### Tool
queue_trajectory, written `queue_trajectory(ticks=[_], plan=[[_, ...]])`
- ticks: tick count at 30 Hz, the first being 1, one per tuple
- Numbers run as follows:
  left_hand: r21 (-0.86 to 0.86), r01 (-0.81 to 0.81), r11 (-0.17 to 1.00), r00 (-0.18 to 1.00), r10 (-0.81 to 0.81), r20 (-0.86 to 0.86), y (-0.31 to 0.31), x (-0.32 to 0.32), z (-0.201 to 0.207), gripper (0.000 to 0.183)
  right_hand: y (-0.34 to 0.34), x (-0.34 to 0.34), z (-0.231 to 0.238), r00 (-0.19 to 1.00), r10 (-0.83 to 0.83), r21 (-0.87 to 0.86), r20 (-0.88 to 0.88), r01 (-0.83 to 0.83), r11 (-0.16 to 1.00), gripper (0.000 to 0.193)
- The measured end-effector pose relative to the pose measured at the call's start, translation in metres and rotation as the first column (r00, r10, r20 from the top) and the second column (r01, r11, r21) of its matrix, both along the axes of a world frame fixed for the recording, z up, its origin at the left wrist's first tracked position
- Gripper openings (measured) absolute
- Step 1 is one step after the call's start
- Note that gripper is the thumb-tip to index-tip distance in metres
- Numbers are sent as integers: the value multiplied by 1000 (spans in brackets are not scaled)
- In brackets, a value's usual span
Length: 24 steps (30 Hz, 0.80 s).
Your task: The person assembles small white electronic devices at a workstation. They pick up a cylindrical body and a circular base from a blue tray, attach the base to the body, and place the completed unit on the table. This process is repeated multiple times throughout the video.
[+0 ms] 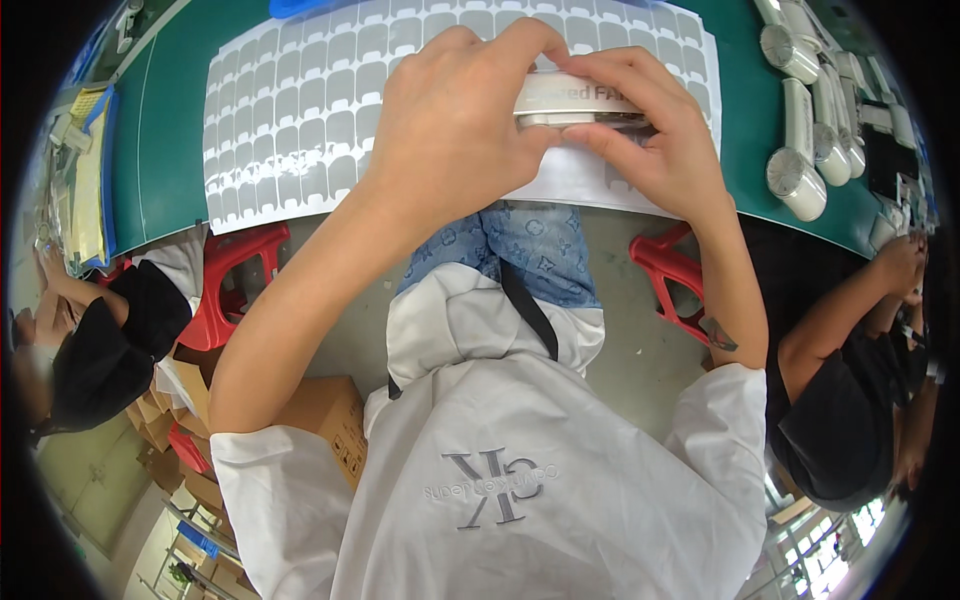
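Between my two hands is a white plastic handheld fan, held above the table with grey lettering on its side. My left hand grips its left end, fingers bent over the top and thumb underneath. At the other end my right hand pinches it from above and below. A thin gap runs along the fan's lower edge; much of its shape is hidden by my fingers. Under both hands lies a large white sheet of grey stickers, in rows of rounded shapes.
Several white fans lie at the right of the green table. A blue-edged tray sits at the left. Red stools and a cardboard box stand below. People's arms are at both sides.
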<state>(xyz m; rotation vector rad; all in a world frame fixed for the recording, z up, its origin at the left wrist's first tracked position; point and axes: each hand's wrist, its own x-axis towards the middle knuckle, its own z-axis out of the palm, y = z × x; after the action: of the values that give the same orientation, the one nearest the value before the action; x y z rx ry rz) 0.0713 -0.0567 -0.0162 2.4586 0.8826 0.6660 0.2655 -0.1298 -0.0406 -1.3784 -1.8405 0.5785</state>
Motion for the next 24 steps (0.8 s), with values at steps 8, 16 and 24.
queue_trajectory(ticks=[8,16,24], plan=[[-136,4,991,996,-16,-88,17,-5,12,45,-16,10,9,965,-259,301,-40,259,918,48],[-477,73,876,808,229,543,33,-27,23,52,-56,0,15,931,-171,80,324,153,985,29],[-467,102,878,681,280,676,33,-13,32,36,-60,-11,14,928,-248,74,279,237,969,19]])
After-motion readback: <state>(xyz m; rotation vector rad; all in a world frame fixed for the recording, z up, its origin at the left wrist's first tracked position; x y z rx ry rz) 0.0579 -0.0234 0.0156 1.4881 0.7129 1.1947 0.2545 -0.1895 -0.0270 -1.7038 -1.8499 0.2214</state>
